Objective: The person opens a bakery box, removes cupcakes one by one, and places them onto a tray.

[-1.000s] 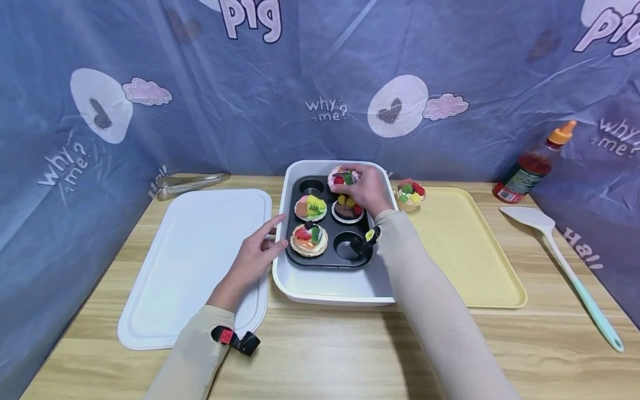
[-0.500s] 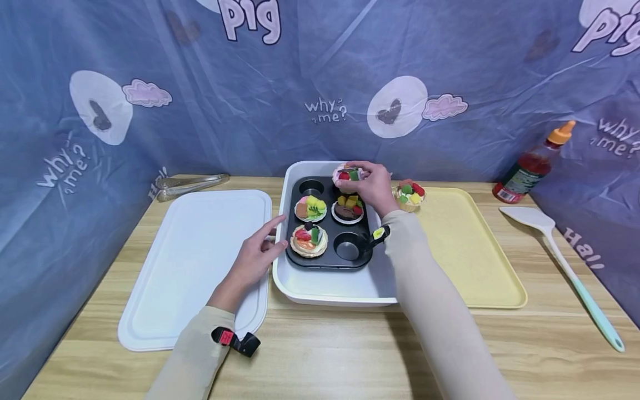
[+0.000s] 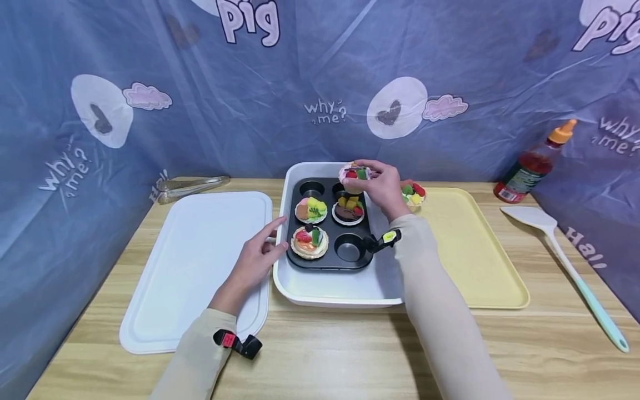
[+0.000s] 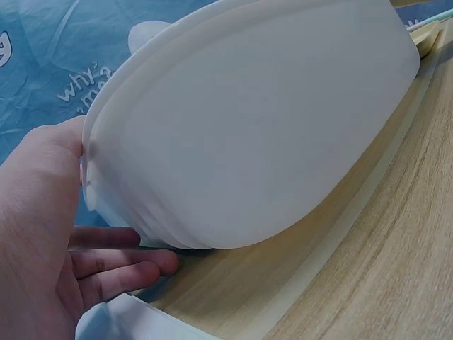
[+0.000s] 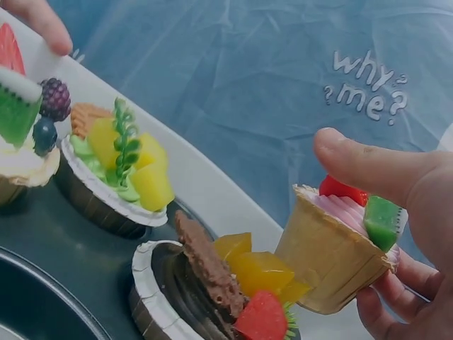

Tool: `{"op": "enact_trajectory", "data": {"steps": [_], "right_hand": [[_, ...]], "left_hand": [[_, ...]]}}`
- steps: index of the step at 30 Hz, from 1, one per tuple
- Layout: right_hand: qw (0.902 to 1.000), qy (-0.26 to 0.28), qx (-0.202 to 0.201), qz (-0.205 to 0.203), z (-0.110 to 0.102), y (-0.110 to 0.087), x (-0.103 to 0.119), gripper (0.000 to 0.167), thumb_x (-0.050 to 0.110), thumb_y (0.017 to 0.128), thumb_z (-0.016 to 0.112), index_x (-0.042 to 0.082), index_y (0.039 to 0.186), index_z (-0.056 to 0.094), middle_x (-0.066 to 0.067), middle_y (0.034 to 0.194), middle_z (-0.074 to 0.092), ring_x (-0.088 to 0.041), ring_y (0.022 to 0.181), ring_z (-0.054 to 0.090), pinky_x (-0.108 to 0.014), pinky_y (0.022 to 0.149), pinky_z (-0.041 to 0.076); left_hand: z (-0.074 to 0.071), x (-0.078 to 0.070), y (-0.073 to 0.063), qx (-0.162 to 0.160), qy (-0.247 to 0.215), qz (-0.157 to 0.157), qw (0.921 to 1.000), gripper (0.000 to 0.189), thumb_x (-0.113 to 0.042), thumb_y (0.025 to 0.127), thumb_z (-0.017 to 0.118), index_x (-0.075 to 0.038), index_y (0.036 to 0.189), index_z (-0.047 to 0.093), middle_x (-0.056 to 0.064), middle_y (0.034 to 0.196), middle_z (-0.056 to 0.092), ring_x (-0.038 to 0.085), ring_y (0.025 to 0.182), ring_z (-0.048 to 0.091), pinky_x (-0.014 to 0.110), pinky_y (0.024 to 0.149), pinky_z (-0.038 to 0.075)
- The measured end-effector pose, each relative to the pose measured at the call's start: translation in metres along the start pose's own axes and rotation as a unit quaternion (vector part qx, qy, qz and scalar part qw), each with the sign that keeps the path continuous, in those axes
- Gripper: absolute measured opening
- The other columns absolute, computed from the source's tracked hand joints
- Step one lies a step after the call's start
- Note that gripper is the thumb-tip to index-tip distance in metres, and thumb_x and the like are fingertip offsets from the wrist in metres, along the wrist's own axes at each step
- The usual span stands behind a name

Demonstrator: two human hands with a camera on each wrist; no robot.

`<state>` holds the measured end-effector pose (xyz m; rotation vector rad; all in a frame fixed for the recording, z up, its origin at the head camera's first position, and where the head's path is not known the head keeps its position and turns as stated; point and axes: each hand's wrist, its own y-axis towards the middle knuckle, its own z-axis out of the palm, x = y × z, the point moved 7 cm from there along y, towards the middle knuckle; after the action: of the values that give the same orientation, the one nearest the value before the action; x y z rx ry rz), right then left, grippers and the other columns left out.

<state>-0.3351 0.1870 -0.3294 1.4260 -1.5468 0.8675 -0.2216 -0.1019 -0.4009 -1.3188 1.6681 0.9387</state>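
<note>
My right hand [image 3: 384, 189] grips a cupcake [image 5: 318, 255] with pink cream, a red fruit piece and a green fruit piece, between thumb and fingers. In the head view the cupcake hangs over the back right of a dark muffin tin [image 3: 330, 247], which lies inside a white tub [image 3: 330, 288]. Three tarts sit in the tin: a chocolate tart [image 3: 345, 214], a yellow-topped tart [image 3: 311, 210] and a berry tart [image 3: 309, 249]. At the tub's left side my left hand [image 3: 249, 261] touches the rim with thumb and index finger extended; its other fingers lie loosely below, against or near the wall.
To the left lies a white tray [image 3: 200, 255], with metal tongs [image 3: 192, 186] behind it. A yellow tray [image 3: 475, 250] on the right bears a fruit cupcake [image 3: 414, 195], partly hidden by my right hand. Beyond are a sauce bottle [image 3: 525, 172] and a spatula [image 3: 565, 255].
My right hand has lifted the pink cupcake out of the tin's back right cup and moved it slightly right. The left hand has stayed at the tub's rim.
</note>
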Motion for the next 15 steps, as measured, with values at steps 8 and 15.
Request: {"op": "enact_trajectory", "data": {"steps": [8,15], "right_hand": [[1.0,-0.002,-0.008,0.001,-0.007,-0.009,0.001,0.058,0.032,0.075,0.09,0.022,0.129,0.07,-0.009,0.142,0.055,-0.028,0.124,0.05,-0.045,0.102,0.047],[0.9998,-0.02,0.0,-0.001,-0.009,-0.014,0.002,0.058,0.031,0.076,0.09,0.023,0.13,0.07,-0.009,0.143,0.055,-0.031,0.127,0.05,-0.049,0.104,0.047]], "left_hand": [[0.001,-0.001,0.0,-0.004,-0.001,0.008,1.0,0.059,-0.016,0.096,0.064,-0.025,0.152,0.047,0.017,0.126,0.062,0.016,0.079,0.059,0.025,0.075,0.048],[0.0,-0.002,0.0,-0.006,0.001,0.013,0.9999,0.058,-0.014,0.096,0.064,-0.023,0.151,0.047,0.018,0.125,0.062,0.016,0.078,0.058,0.024,0.074,0.047]]}}
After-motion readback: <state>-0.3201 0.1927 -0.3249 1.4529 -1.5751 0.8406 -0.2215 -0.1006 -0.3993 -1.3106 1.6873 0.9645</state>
